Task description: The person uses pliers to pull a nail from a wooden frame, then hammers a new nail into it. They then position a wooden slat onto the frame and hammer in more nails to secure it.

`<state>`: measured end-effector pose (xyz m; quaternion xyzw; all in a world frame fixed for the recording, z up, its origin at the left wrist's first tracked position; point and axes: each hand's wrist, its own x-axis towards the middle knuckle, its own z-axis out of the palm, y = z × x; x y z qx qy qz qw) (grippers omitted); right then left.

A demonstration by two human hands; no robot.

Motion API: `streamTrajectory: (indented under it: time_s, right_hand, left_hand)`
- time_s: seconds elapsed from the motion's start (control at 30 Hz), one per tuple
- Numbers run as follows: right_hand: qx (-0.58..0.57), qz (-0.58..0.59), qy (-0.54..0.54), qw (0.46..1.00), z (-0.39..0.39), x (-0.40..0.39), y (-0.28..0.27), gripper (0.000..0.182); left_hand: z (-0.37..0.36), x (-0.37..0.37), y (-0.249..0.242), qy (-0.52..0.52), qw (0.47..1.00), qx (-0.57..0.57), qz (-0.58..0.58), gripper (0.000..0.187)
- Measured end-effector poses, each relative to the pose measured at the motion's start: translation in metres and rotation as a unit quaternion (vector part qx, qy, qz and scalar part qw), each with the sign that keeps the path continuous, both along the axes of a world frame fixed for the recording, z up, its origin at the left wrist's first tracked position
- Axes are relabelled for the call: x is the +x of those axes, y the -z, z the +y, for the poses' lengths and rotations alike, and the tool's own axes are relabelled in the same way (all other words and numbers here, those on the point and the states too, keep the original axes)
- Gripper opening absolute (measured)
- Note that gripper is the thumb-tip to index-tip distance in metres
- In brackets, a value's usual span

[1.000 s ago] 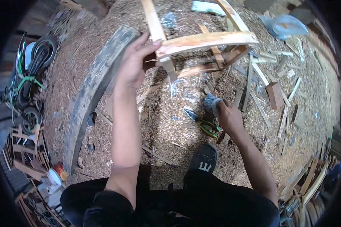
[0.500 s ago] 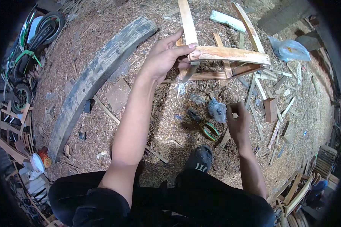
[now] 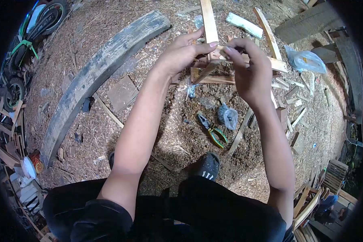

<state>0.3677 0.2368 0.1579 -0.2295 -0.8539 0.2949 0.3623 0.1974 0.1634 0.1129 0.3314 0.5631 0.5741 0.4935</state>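
Note:
My left hand [image 3: 185, 50] is closed around the corner of a wooden frame [image 3: 208, 22], its thumb on top of the joint where an upright strip meets a curved rail. At that same corner is my right hand [image 3: 252, 66], thumb and fingers pinched together just above the rail; anything between the fingertips is too small to make out. Below the frame, pliers [image 3: 212, 130] with green and yellow handles lie on the ground. Beside them sits a small clear plastic bag [image 3: 228, 117] with dark contents.
A long curved weathered beam [image 3: 97, 78] lies to the left. Offcuts and a flat brown board [image 3: 122, 94] are scattered over wood shavings. A bluish plastic bag [image 3: 306, 60] lies at the right, near thick timbers [image 3: 306, 24]. A motorbike [image 3: 32, 32] stands at the upper left.
My right hand has moved up from beside the small plastic bag to the frame's corner. My left hand keeps its grip there, and the view has shifted slightly.

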Motion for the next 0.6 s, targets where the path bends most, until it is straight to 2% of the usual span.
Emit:
streamTrajectory:
  time_s: [0.03, 0.13, 0.23, 0.37, 0.57, 0.6]
  right_hand:
    - [0.057, -0.028, -0.018, 0.998, 0.001, -0.004, 0.001, 0.009]
    - [0.043, -0.013, -0.016, 0.999, 0.002, -0.009, 0.008, 0.007]
    - [0.108, -0.011, -0.024, 0.994, 0.005, -0.010, 0.017, 0.007]
    - [0.082, -0.011, -0.009, 0.997, 0.001, -0.012, 0.018, 0.007]
    - [0.067, 0.000, 0.019, 0.998, -0.002, -0.013, 0.021, 0.007]
    - [0.091, 0.009, 0.013, 0.996, -0.002, -0.014, 0.023, 0.007]
  left_hand:
    - [-0.002, 0.002, -0.005, 0.006, 1.000, 0.002, -0.018, 0.073]
    - [-0.010, 0.006, -0.023, 0.008, 0.998, -0.026, -0.064, 0.072]
    - [-0.011, 0.007, -0.025, -0.010, 0.998, -0.053, -0.025, 0.073]
    - [-0.005, 0.000, -0.006, 0.007, 0.998, -0.021, -0.057, 0.074]
    - [-0.006, 0.002, -0.011, 0.007, 0.999, -0.042, 0.001, 0.077]
    - [-0.005, 0.001, -0.008, 0.012, 1.000, -0.011, -0.014, 0.075]
